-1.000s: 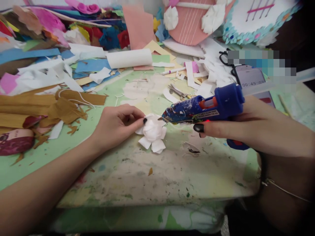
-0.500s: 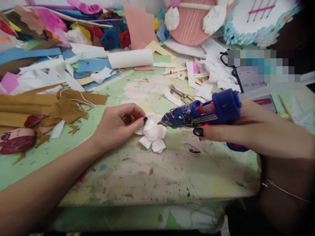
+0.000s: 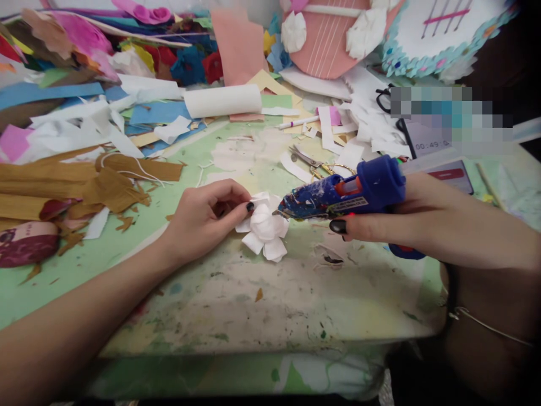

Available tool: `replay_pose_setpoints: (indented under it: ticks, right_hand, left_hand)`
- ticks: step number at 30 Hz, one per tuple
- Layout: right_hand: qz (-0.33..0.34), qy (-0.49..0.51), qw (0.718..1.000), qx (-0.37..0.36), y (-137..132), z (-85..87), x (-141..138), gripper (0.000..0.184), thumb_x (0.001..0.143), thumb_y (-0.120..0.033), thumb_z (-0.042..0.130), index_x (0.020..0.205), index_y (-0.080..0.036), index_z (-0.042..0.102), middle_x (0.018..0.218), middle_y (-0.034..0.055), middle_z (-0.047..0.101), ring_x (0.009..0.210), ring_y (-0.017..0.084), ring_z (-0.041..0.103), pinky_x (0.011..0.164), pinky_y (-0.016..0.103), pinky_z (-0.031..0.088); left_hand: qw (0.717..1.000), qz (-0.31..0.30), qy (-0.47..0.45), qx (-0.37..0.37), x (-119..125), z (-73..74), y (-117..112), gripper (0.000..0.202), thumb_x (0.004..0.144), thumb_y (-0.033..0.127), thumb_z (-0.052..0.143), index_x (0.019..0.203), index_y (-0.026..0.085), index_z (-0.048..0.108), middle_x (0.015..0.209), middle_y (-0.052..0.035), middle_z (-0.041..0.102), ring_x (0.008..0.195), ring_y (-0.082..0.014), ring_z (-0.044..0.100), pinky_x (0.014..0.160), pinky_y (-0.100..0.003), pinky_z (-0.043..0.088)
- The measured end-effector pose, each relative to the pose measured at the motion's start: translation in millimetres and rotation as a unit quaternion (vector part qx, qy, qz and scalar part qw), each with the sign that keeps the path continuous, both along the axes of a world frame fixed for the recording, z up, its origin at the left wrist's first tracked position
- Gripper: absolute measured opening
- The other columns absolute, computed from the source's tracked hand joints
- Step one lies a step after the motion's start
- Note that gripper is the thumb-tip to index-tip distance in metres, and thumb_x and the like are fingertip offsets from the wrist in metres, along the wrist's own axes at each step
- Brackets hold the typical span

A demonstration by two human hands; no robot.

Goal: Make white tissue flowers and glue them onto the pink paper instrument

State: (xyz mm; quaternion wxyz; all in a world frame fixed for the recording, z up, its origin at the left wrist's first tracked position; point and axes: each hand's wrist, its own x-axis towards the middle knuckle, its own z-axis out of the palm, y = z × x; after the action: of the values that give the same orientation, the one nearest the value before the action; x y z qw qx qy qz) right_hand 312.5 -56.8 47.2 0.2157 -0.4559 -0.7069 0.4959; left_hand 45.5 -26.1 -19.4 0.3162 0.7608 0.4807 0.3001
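Note:
A white paper flower (image 3: 265, 228) lies on the stained green table (image 3: 236, 304) near its middle. My left hand (image 3: 205, 217) pinches the flower's left edge with thumb and fingertips. My right hand (image 3: 426, 220) is wrapped round a blue glue gun (image 3: 346, 194) smeared with dried glue. The gun's nozzle points left and sits right at the flower's upper right side.
Scissors (image 3: 310, 160) and a pen (image 3: 298, 122) lie behind the gun. A white paper roll (image 3: 223, 100), brown paper strips (image 3: 84, 180) and heaps of coloured scraps fill the back and left. A phone (image 3: 439, 152) lies at the right. Pink and white craft pieces (image 3: 333, 39) stand at the back.
The glue gun has dropped slightly and shifted left, closer to the flower. My left hand turned the flower a little; it sits slightly more to the right.

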Motion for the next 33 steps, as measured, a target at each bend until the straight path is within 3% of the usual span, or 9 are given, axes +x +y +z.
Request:
replay_pose_setpoints:
  ticks: [10, 15, 20, 26, 33]
  right_hand:
    - [0.011, 0.013, 1.000, -0.004, 0.3, -0.8, -2.5, 0.026, 0.079, -0.014, 0.059, 0.061, -0.019, 0.041, 0.059, -0.0073, 0.039, 0.046, 0.001, 0.031, 0.038, 0.013, 0.029]
    - [-0.006, -0.004, 1.000, -0.008, -0.8, -0.5, -0.4, 0.029, 0.079, -0.019, 0.061, 0.061, -0.020, 0.038, 0.057, -0.0069, 0.036, 0.046, 0.002, 0.031, 0.035, 0.013, 0.026]
    - [-0.014, -0.019, 1.000, 0.007, -1.7, -1.3, 5.2, 0.028, 0.078, -0.019, 0.063, 0.062, -0.020, 0.040, 0.059, -0.0070, 0.036, 0.045, 0.002, 0.031, 0.037, 0.014, 0.027]
    - [-0.027, -0.041, 0.999, 0.007, -2.0, -1.8, 8.9, 0.021, 0.079, -0.026, 0.066, 0.066, -0.021, 0.051, 0.059, -0.0062, 0.039, 0.046, 0.003, 0.035, 0.035, 0.017, 0.027]
    - [-0.011, -0.029, 0.999, 0.028, -1.0, 3.4, 7.5, 0.029, 0.080, -0.025, 0.064, 0.060, -0.020, 0.043, 0.056, -0.0060, 0.038, 0.045, 0.004, 0.036, 0.036, 0.018, 0.028]
  left_hand:
    - [0.995, -0.002, -0.058, -0.081, 0.7, 2.0, 1.2, 0.018, 0.084, 0.034, 0.063, 0.089, 0.017, 0.063, 0.079, -0.0032, 0.066, 0.067, -0.0152, 0.058, 0.058, -0.028, 0.042]
    - [0.990, -0.019, -0.073, -0.120, 8.2, 5.3, -2.8, 0.035, 0.076, 0.040, 0.072, 0.100, 0.017, 0.060, 0.092, -0.0048, 0.066, 0.086, -0.0193, 0.063, 0.074, -0.032, 0.049]
    - [0.996, -0.002, -0.028, -0.082, 15.1, 3.5, -12.8, 0.047, 0.069, 0.039, 0.077, 0.105, 0.018, 0.057, 0.100, -0.0047, 0.063, 0.096, -0.0204, 0.060, 0.086, -0.035, 0.048]
    - [0.999, -0.003, -0.015, -0.029, 18.1, 0.8, -15.7, 0.036, 0.073, 0.027, 0.072, 0.104, 0.019, 0.055, 0.100, -0.0032, 0.061, 0.096, -0.0183, 0.058, 0.086, -0.033, 0.047]
    - [1.000, -0.017, -0.014, -0.012, 16.9, 0.5, -15.6, 0.032, 0.075, 0.022, 0.069, 0.104, 0.019, 0.056, 0.102, -0.0041, 0.061, 0.096, -0.0184, 0.058, 0.087, -0.032, 0.047]
